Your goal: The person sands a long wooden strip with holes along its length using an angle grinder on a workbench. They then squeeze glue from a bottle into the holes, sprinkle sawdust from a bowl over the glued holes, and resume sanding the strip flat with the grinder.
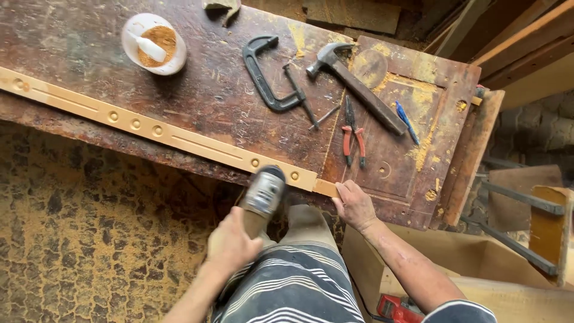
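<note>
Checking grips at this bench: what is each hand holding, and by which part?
Left hand grips a blurred power tool by its rear body. Right hand presses on the wooden strip at its near end.

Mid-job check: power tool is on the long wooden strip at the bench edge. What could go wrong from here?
1. The right hand steadies the strip's end beside the power tool held by the left hand; a slip could reach its fingers.
2. The strip looks unclamped, the C-clamp lying unused, so it may shift.
3. The sawdust-covered floor could be slippery.

cardboard box [418, 251] | tan, seemingly open | lower right, under bench
</note>
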